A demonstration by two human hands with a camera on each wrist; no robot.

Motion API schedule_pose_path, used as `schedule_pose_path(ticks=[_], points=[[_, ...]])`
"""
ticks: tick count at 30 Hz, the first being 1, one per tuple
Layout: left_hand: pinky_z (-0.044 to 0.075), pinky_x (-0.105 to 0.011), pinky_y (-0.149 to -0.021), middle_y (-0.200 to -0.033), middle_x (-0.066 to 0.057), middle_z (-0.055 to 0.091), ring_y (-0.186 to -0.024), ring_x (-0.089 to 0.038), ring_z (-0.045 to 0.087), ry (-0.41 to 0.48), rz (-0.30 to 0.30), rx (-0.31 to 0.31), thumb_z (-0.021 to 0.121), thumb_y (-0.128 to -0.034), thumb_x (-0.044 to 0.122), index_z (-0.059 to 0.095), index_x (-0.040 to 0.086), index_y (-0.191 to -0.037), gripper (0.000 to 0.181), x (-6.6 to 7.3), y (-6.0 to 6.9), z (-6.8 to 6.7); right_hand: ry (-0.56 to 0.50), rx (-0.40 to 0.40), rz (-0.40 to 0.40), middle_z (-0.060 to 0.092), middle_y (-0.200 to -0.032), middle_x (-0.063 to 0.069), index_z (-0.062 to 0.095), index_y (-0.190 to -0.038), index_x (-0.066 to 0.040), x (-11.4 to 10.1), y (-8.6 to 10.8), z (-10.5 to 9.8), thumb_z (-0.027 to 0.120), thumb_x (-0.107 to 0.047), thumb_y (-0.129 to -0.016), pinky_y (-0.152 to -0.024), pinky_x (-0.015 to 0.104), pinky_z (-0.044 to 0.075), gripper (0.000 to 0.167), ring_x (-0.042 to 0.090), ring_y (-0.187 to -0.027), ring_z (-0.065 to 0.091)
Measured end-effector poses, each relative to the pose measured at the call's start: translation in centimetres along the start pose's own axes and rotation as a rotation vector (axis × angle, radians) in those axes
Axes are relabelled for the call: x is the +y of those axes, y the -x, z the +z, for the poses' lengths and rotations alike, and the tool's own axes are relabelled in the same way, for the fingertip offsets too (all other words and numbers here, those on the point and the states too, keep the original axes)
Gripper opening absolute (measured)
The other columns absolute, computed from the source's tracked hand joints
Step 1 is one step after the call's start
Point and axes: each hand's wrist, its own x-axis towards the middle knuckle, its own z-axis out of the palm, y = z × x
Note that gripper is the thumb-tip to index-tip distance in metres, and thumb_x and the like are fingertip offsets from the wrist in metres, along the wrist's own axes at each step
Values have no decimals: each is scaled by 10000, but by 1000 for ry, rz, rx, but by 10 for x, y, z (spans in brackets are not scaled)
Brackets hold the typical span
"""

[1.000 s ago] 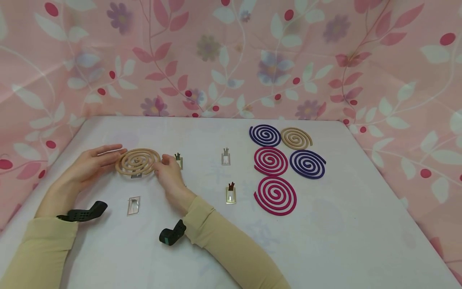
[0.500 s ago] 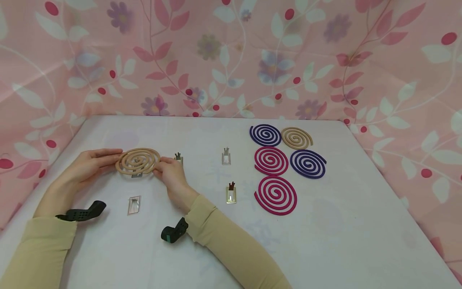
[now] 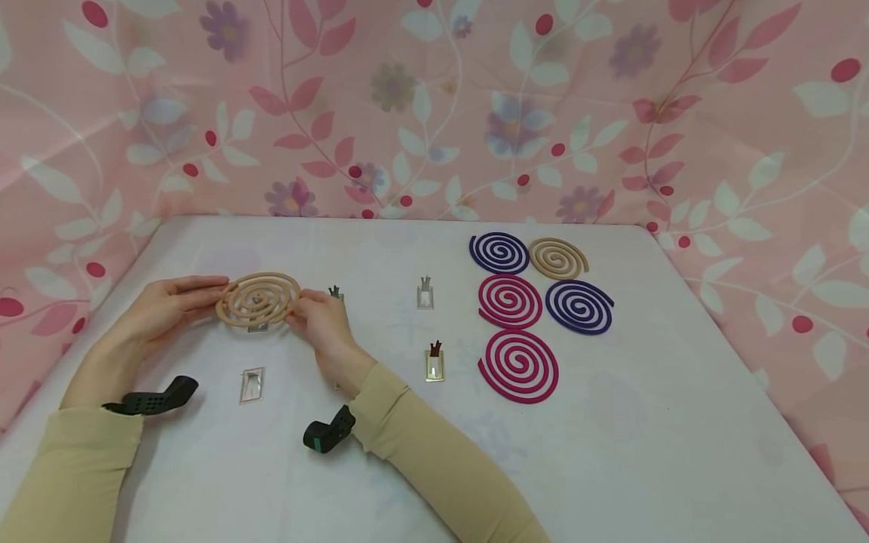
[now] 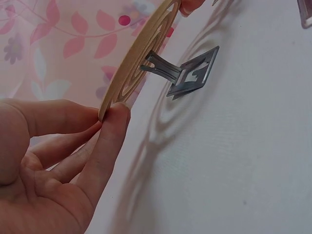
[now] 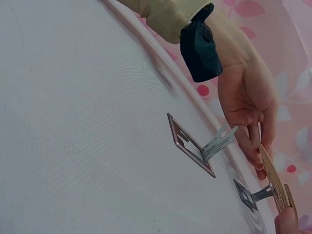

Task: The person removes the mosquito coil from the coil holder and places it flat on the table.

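Note:
A tan mosquito coil [image 3: 259,276] is held at the left of the table between both hands. My left hand [image 3: 166,305] pinches its left rim between thumb and fingers, as the left wrist view shows. The opposite rim is in the fingers of my right hand [image 3: 326,328]. Beneath the coil stands a small metal coil stand [image 4: 166,69], its forked prong reaching up to the middle of the spiral. Whether prong and coil are joined, I cannot tell. In the right wrist view the coil [image 5: 273,176] is seen edge-on, tilted.
Another silver stand [image 3: 253,386] sits nearer, below the coil. A stand [image 3: 337,296] is partly hidden behind my right hand. Farther right are a silver stand [image 3: 425,296] and a gold-coloured one [image 3: 434,366]. Several pink, purple and tan coils, including a pink coil [image 3: 519,366], lie right of centre.
My right hand's fingers have closed in on the coil's right rim. The coil has risen slightly and its tilt has changed a little. The left hand has barely moved.

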Motion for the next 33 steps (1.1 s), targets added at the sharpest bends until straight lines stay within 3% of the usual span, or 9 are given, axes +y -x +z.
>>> schedule_pose_path(ticks=[16, 20, 26, 33], points=[[574, -166, -772, -1036, 97, 751, -944, 1, 690, 20, 27, 9, 583, -978, -18, 759, 181, -1061, 278, 4, 1, 4, -8, -11, -17, 660, -1101, 176, 594, -1242, 86, -6, 1, -1, 578, 52, -898, -914, 335, 575, 346, 249, -976, 666], [571, -155, -768, -1027, 92, 755, -931, -5, 692, 20, 68, 32, 600, -972, -5, 763, 168, -1074, 259, 10, 2, 10, -46, -33, -32, 668, -1102, 194, 605, -1211, 79, -13, 0, -3, 558, 58, -905, -928, 347, 572, 311, 219, -931, 655], [578, -177, -786, -1050, 38, 759, -955, -40, 700, 130, 127, 35, 583, -967, -43, 746, 101, -1113, 263, 20, 4, 22, -75, -82, -50, 658, -1146, 204, 592, -1233, 88, -27, 1, -8, 517, 49, -935, -960, 361, 560, 310, 209, -932, 647], [583, -184, -782, -1048, 47, 751, -954, -50, 704, 136, 160, 116, 607, -957, -25, 767, 123, -1084, 252, 29, 4, 33, -68, -129, -63, 672, -1181, 174, 629, -1234, 89, -40, -1, -15, 492, 52, -948, -965, 372, 558, 319, 193, -922, 657]])
